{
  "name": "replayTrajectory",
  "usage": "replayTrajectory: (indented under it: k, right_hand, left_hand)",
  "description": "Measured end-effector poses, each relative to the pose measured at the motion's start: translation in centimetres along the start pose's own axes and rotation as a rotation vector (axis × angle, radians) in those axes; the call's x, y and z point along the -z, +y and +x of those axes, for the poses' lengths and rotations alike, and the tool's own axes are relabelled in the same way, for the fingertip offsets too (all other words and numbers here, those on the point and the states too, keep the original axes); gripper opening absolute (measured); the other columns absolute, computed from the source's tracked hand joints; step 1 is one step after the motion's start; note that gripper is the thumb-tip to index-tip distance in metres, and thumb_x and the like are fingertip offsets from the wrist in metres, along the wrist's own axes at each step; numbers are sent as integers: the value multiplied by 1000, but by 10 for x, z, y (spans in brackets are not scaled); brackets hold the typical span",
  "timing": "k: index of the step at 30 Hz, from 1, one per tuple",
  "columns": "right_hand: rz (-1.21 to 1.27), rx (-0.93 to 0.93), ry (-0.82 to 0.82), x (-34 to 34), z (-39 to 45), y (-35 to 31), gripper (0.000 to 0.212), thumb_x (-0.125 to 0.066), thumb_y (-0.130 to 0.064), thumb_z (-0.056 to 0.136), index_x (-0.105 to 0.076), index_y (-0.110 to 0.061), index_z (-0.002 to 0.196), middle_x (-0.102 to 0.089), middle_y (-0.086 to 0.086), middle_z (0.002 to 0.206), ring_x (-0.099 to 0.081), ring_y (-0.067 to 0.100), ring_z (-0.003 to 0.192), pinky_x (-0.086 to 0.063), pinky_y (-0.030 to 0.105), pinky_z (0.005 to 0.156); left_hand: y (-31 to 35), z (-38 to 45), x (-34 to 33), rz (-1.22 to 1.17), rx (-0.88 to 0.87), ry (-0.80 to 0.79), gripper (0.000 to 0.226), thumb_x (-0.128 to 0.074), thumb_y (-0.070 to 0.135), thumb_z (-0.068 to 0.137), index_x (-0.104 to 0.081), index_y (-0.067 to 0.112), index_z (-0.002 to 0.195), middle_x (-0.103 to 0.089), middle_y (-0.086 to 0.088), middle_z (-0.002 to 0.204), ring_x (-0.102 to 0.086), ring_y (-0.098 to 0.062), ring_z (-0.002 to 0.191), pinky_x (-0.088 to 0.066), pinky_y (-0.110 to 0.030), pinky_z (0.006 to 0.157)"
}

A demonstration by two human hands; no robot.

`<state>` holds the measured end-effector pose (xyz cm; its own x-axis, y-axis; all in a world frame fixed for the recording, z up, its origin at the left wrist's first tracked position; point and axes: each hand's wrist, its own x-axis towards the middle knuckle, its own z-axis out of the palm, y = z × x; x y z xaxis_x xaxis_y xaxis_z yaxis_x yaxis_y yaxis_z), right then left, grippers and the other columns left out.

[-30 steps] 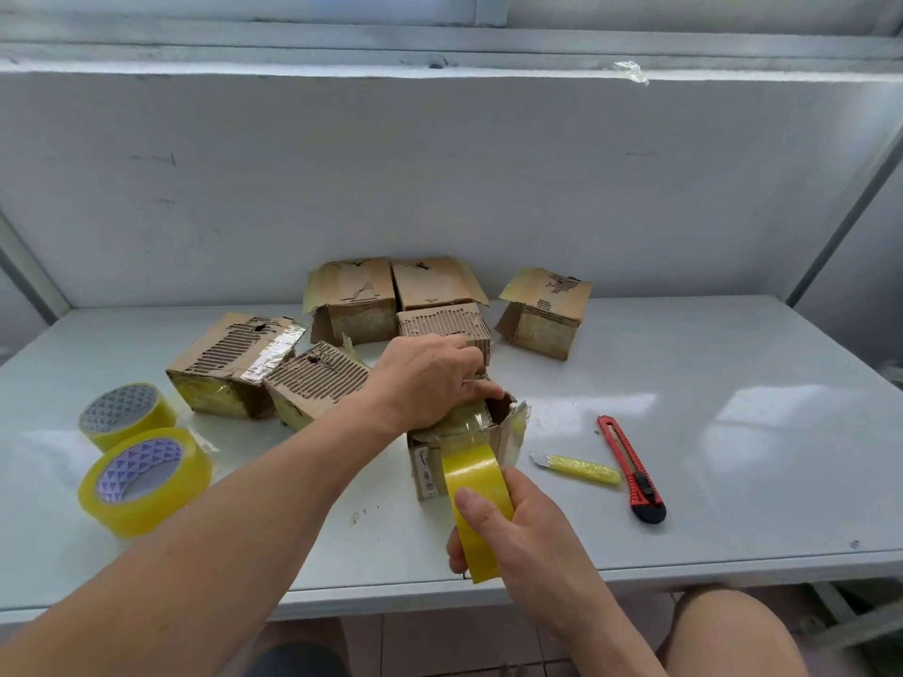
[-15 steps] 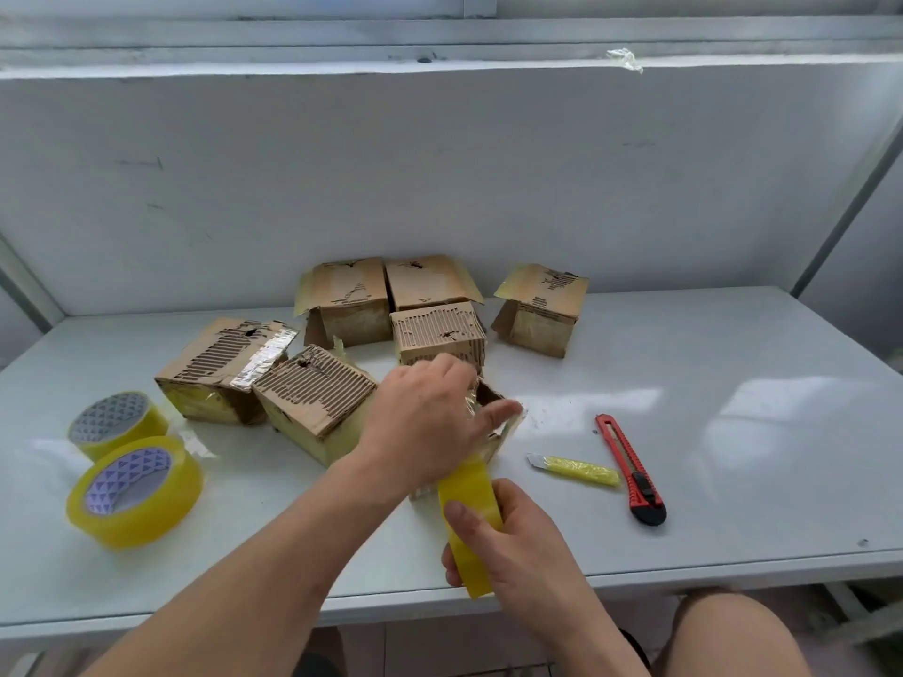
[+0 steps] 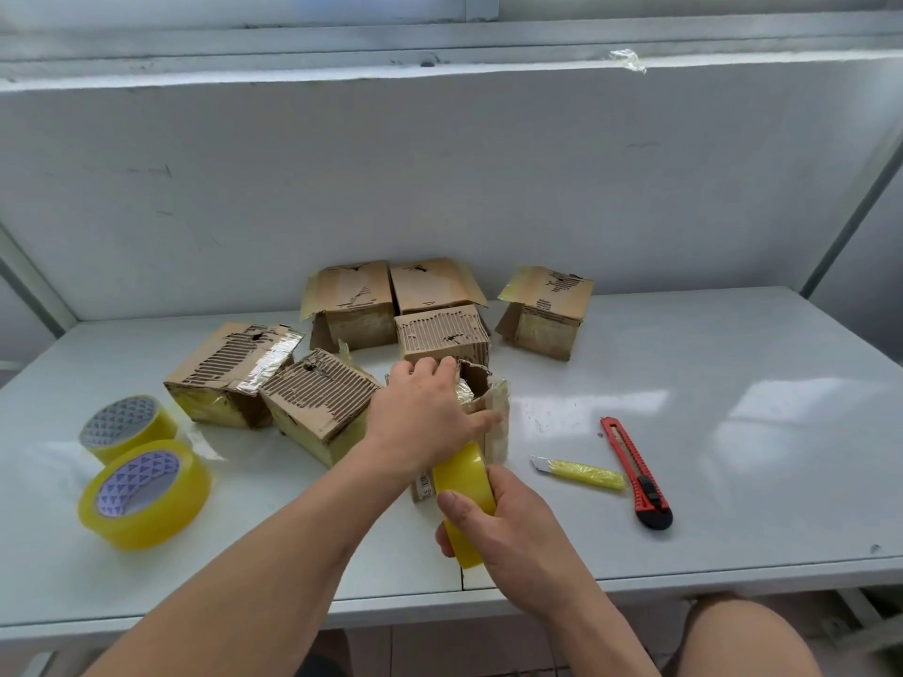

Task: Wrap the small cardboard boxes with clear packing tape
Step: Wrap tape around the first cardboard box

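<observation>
A small torn cardboard box stands at the middle of the white table, mostly hidden under my left hand, whose fingers curl over its top and grip it. Just in front of it my right hand grips a yellowish roll of clear packing tape, held on edge against the box's near side. Several other worn cardboard boxes, such as one to the left and one at the back right, sit behind.
Two more tape rolls lie at the left. A red box cutter and a small yellow blade holder lie to the right of the box. A grey wall panel backs the table. My knee shows below the front edge.
My left hand has slid forward over the top of the box, covering more of it. The right hand keeps the tape roll against the box's near side.
</observation>
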<state>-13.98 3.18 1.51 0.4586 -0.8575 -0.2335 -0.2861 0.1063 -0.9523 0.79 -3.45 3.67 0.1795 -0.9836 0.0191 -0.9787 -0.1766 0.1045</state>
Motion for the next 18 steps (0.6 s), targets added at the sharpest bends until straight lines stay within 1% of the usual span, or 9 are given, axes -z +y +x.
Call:
replayTrajectory:
  k: [1, 3, 5, 7, 8, 11, 14, 15, 18]
  right_hand:
    - [-8, -2, 7, 0, 0, -1, 17, -62, -37, 98, -58, -21, 103, -77, 3, 86, -73, 10, 74, -55, 18, 64]
    - [-24, -3, 22, -1, -1, -3, 21, -62, -41, 98, -58, -20, 103, -77, 2, 84, -73, 10, 71, -56, 21, 64]
    - [-21, -4, 33, -4, -2, -7, 23, -62, -42, 97, -58, -19, 102, -76, 3, 84, -74, 10, 70, -55, 21, 62]
    - [-12, -11, 31, -9, -3, -10, 21, -62, -42, 97, -57, -22, 102, -75, 3, 88, -73, 9, 70, -52, 17, 59]
    - [-9, -11, 31, -11, -3, -11, 20, -63, -42, 97, -57, -23, 102, -75, 3, 90, -73, 8, 71, -52, 15, 59]
    - [-35, -6, 36, -11, -6, -13, 22, -63, -43, 97, -56, -24, 103, -75, 1, 90, -74, 8, 73, -54, 17, 61]
    - [-87, 3, 5, -3, -16, -20, 24, -63, -44, 96, -55, -24, 106, -76, -1, 89, -74, 6, 77, -55, 19, 66]
    - [-105, 6, -5, 0, -21, -21, 24, -63, -45, 96, -55, -25, 107, -76, -2, 91, -73, 5, 78, -55, 19, 66]
    - [-84, -2, -5, 1, -35, -24, 23, -63, -45, 95, -54, -27, 107, -75, -3, 93, -73, 5, 78, -53, 18, 65]
  left_hand:
    - [-1, 0, -1, 13, -17, 44, 85, -45, 80, 85, -37, 24, 148, -49, -1, 144, -41, -25, 132, -43, -41, 99]
    - [-5, 3, 1, 28, -52, 52, 80, -45, 77, 86, -41, 24, 146, -52, -1, 141, -46, -26, 128, -44, -41, 98]
    - [-10, 6, 5, 45, -82, -5, 87, -46, 82, 84, -37, 26, 150, -50, 0, 146, -45, -25, 131, -44, -42, 100]
    - [-12, 8, 9, 26, -89, -78, 96, -49, 84, 79, -30, 27, 154, -42, 3, 152, -39, -24, 136, -42, -44, 105]
    - [-12, 9, 11, 14, -91, -104, 97, -51, 84, 79, -29, 28, 155, -41, 3, 154, -38, -24, 138, -42, -45, 106]
    - [-13, 10, 17, 18, -113, -121, 92, -52, 81, 81, -32, 29, 154, -44, 3, 152, -39, -24, 137, -42, -45, 106]
    - [-13, 9, 27, -14, -136, -146, 90, -53, 81, 81, -38, 30, 153, -48, 1, 151, -42, -22, 139, -41, -43, 110]
    - [-13, 7, 31, -48, -143, -172, 90, -54, 81, 80, -40, 30, 152, -49, 0, 151, -44, -22, 138, -42, -42, 110]
    - [-8, 5, 39, -144, -178, -345, 88, -57, 79, 80, -44, 28, 151, -53, -3, 147, -50, -23, 132, -44, -36, 106]
